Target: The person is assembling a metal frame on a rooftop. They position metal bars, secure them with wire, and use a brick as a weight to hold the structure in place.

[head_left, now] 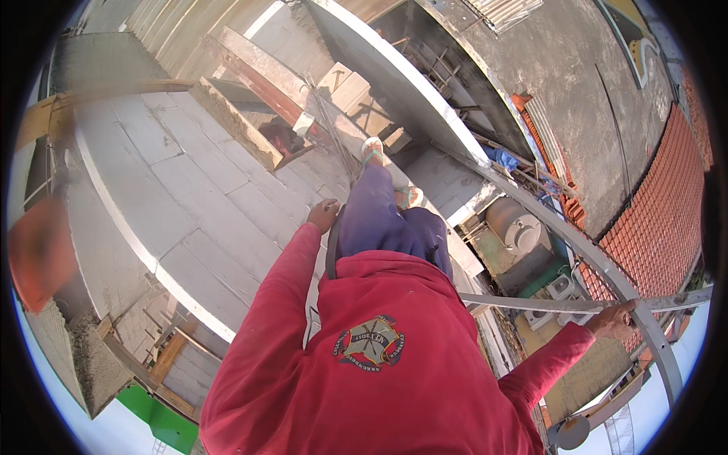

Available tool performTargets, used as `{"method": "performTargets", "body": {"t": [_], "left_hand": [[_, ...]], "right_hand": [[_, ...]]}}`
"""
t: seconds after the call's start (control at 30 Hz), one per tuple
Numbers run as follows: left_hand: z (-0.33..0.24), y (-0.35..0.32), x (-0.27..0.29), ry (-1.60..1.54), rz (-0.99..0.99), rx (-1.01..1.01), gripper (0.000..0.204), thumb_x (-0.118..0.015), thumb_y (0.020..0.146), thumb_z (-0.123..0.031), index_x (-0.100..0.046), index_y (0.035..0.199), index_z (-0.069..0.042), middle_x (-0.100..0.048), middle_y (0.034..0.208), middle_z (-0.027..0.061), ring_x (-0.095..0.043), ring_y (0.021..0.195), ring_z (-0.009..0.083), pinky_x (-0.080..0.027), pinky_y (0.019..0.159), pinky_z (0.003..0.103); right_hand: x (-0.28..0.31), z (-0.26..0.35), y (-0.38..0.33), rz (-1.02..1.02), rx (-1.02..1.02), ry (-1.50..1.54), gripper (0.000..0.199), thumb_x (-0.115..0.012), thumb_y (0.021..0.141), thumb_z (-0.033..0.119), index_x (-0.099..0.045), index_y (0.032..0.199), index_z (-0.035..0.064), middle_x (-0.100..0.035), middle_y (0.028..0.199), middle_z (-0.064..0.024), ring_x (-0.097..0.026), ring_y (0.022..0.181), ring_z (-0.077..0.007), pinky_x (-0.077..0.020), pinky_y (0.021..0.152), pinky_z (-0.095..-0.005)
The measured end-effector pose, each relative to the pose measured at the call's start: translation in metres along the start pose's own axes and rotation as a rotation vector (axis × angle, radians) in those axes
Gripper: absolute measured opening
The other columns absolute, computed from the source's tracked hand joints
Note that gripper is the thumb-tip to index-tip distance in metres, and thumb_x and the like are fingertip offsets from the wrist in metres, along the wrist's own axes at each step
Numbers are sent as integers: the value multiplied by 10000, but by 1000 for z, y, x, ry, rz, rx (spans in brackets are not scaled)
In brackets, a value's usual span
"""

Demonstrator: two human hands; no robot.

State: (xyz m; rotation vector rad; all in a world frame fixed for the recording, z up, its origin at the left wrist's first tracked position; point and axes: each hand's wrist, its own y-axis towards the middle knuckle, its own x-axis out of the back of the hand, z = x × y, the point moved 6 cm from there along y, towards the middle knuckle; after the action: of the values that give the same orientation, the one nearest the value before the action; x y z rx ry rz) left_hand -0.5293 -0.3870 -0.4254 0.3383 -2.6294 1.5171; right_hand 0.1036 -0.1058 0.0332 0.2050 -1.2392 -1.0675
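My right hand (613, 320) is closed around a grey metal beam (546, 305), close to where it meets a second metal beam (584, 244). My left hand (324, 215) is beside my left thigh with its fingers curled. Whatever it may be holding is too small or hidden to make out. Both arms are in red sleeves, the right one stretched out to the side. Below, my feet in light sandals (372, 152) stand on a narrow concrete wall top.
On the left lies a surface of pale grey slabs (189, 189). Ahead are concrete blocks (350, 92) with a hammer on them. A drop with a round water tank (523, 232) is to the right, and farther off a red tiled roof (652, 227). An orange blurred object (39, 254) is at far left.
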Motion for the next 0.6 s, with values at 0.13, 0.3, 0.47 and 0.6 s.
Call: {"method": "performTargets", "body": {"t": [0.13, 0.3, 0.47, 0.6], "left_hand": [[25, 41, 22, 50, -108, 54, 446, -604, 908, -317, -600, 1229, -8, -684, 989, 148, -677, 802, 200, -537, 747, 315], [57, 131, 66, 59, -283, 47, 417, -642, 870, -317, -638, 1182, -40, -702, 953, 132, -686, 777, 185, -525, 723, 308], [72, 222, 109, 146, -532, 138, 385, -681, 791, -358, -680, 1094, -121, -708, 1038, 136, -666, 998, 288, -508, 888, 390], [94, 305, 145, 217, -671, 181, 412, -701, 771, -354, -657, 1114, -130, -712, 1029, 116, -666, 996, 296, -506, 898, 388]], "right_hand": [[2, 12, -1, -57, 21, -87, 846, -681, 817, 539, -466, 1209, -179, -581, 1161, -306, -610, 1035, -395, -528, 831, -434], [5, -59, 38, -63, -161, -397, 918, -608, 786, 658, -525, 1128, -190, -601, 1027, -322, -609, 917, -397, -512, 803, -481], [9, -31, 32, -148, -262, -530, 938, -604, 737, 714, -528, 996, -185, -523, 1033, -349, -610, 905, -397, -546, 667, -494], [-1, -74, 67, -116, -369, -601, 1013, -582, 717, 769, -531, 1029, -194, -515, 1071, -373, -608, 967, -404, -558, 651, -487]]}}
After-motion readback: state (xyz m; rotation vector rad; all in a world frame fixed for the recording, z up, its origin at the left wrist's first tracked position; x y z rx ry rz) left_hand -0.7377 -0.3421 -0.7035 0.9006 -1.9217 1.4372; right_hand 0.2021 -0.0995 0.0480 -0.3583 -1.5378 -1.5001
